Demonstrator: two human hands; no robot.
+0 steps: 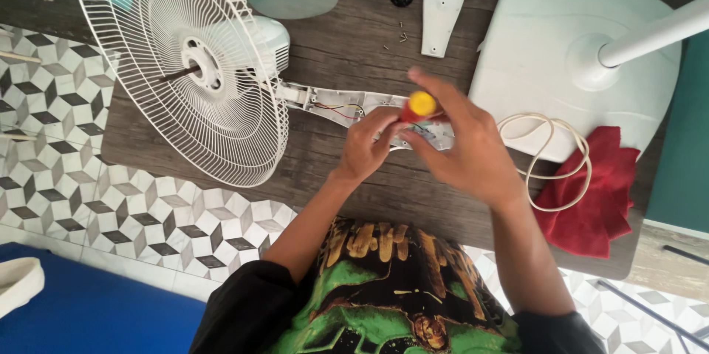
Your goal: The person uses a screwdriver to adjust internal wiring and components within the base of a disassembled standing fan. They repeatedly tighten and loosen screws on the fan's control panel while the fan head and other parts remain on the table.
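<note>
Hands (425, 143) closed around yellow-capped screwdriver (418, 106), over open fan neck (347, 106)

white wire fan grille (185, 66), matt wood-grain tabletop (354, 43), red cloth (598, 191)

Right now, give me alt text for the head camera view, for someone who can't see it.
Seen from above, a person's right hand holds a red and yellow screwdriver over the opened neck of a white fan, with the left hand steadying it. The fan's wire grille lies left on a wooden table; its base, coiled cord and a red cloth lie right.
</note>
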